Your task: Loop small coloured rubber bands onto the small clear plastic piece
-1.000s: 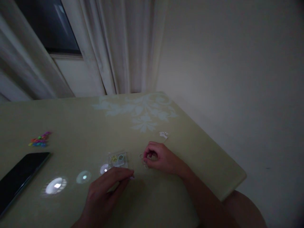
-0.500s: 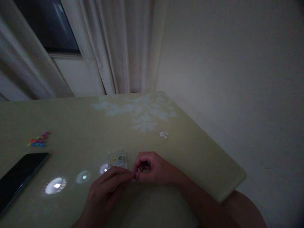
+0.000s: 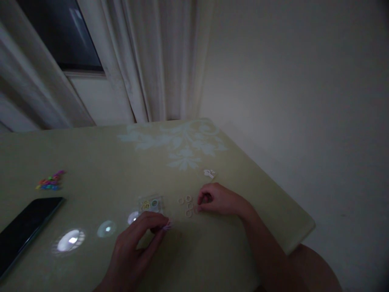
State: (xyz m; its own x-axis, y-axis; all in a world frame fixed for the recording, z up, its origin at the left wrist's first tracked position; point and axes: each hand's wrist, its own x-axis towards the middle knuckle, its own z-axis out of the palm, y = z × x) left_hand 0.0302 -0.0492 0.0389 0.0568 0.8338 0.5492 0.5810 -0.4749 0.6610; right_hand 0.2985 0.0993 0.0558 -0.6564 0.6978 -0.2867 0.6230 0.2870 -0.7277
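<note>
My left hand pinches a small pale-pink bundle between thumb and forefinger; it looks like small rings or bands pressed together. Just right of it, several small pale rings lie loosely on the table. My right hand is closed beside them, with thumb and forefinger at one more pale ring, seemingly pinched at its edge. Behind my left fingers sits a small clear box holding yellow rings and a dark green ring. My left hand hides its near side.
A pile of small colourful pieces lies at the far left, above a black phone. White bits lie beyond my right hand. The table ends at a wall on the right; curtains hang behind it.
My right hand has drawn away from my left, moving right and slightly up. The pale rings on the table are now uncovered. My left hand stays put with the pink bundle.
</note>
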